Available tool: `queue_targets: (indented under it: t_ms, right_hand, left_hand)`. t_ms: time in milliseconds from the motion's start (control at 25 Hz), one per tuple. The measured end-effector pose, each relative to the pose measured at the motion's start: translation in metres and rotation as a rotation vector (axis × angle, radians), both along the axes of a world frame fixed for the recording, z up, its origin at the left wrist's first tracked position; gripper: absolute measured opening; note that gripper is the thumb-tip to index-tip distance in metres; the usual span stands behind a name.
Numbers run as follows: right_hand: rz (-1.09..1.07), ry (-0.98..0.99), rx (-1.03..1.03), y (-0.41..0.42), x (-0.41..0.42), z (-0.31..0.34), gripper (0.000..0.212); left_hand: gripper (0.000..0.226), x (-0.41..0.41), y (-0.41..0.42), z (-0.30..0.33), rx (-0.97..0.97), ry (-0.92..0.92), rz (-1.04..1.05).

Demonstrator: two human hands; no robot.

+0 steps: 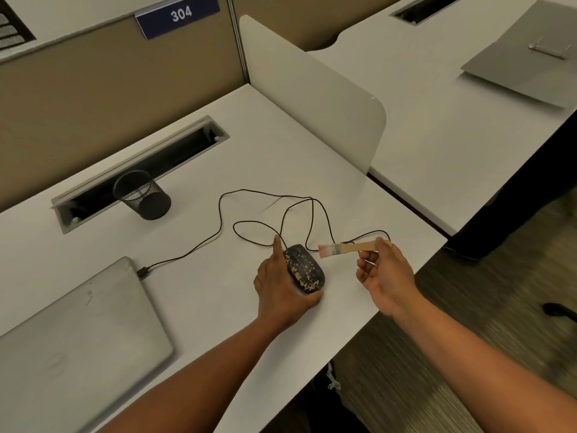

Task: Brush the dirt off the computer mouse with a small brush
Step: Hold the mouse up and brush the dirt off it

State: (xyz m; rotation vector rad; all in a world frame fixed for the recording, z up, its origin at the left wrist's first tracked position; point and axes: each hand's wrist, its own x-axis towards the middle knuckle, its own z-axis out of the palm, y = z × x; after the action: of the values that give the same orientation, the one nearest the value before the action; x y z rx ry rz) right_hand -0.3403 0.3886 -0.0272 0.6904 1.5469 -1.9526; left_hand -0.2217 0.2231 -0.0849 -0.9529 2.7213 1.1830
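While the left hand (278, 278) cups the black computer mouse (304, 268) on the white desk (199, 295), its index finger lies straight along the mouse's far-left edge and its thumb curls under the near end, so the fingers hold the mouse from the side. Tan specks of dirt cover the mouse's top. The right hand (385, 271) pinches the wooden handle of a small brush (346, 247) between thumb and fingertips, the other fingers loosely curled below. The brush lies level in the air, its pale bristles pointing toward the left hand's fingers and ending just beside the mouse's far-right side, apart from it. The mouse's black cable (259, 210) loops beyond both hands and runs to a closed grey laptop (78, 339). A mesh pen cup (142, 195) stands farther off.
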Motion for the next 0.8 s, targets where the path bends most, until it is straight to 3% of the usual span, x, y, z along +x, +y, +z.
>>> queue_targets:
  t_ms: [200, 480, 800]
  right_hand:
    - [0.015, -0.035, -0.019, 0.003, -0.003, 0.001, 0.018]
    - [-0.033, -0.047, -0.115, 0.013, 0.016, 0.015, 0.02]
    - [-0.272, 0.05, -0.171, 0.028, 0.093, 0.044, 0.029]
  left_hand:
    - [0.148, 0.002, 0.0, 0.007, 0.018, 0.01, -0.033]
    - [0.145, 0.02, -0.003, 0.039, -0.004, 0.069, -0.244]
    - [0.144, 0.06, -0.005, 0.074, -0.051, 0.159, -0.509]
